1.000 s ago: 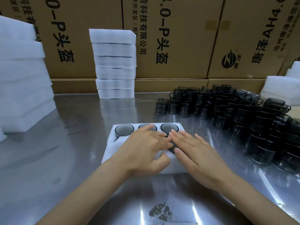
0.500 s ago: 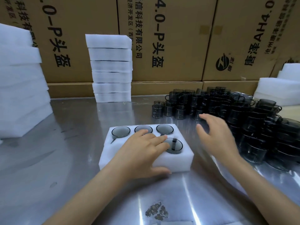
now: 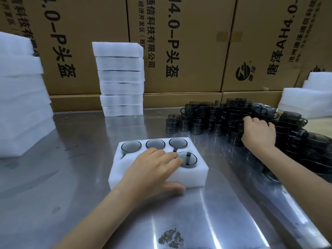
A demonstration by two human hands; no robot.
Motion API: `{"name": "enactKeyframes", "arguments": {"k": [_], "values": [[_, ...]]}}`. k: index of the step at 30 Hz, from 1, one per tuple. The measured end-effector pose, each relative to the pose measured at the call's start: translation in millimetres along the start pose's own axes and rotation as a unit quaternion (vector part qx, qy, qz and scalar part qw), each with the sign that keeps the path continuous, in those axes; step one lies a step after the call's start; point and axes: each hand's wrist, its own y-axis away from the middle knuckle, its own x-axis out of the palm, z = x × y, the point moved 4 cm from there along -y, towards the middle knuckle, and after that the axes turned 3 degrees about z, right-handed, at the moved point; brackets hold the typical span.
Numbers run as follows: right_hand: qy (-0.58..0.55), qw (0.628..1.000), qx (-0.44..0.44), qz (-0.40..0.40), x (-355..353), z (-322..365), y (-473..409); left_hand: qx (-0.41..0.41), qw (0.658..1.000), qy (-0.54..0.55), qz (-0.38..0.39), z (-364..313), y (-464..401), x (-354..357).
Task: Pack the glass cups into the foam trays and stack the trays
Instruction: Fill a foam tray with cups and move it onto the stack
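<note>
Foam tray (image 3: pixel 194 174) on steel table (image 3: pixel 71 177).

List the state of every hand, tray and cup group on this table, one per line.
Left hand: resting flat on the tray, fingers straight.
Right hand: fingers curled over cups in the loose pile.
White foam tray with round pockets: four dark glass cups seated; other pockets hidden by the hand.
Loose pile of dark smoked-glass cups: unpacked, crowded together upright.
Tall stack of white foam trays: stacked six high.
</note>
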Motion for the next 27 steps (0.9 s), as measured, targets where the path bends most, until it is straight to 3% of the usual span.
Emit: {"name": "enactKeyframes", "arguments": {"k": [6, 10, 14, 20, 25, 27], "values": [[-0.029, 0.995, -0.078, -0.059, -9, 13, 10, -0.01, 1.0, -0.002, -0.02, 1, 1, -2], [-0.238, 0.96, -0.134, -0.066, -24, 29, 29, -0.095, 0.992, 0.074, -0.038, 3, 2, -10], [-0.325, 0.915, -0.224, -0.088, -43, 57, 59, -0.223, 0.957, 0.174, -0.064, 9, 7, -17], [-0.339, 0.854, -0.373, -0.133, -77, 100, 103, -0.288, 0.901, 0.311, -0.095, 21, 9, -15], [-0.417, 0.826, -0.355, -0.135, -82, 120, 115, -0.308, 0.851, 0.398, -0.15, 30, 10, -22], [-0.478, 0.814, -0.318, -0.092, -77, 124, 115, -0.32, 0.83, 0.428, -0.16, 31, 10, -22]]}}
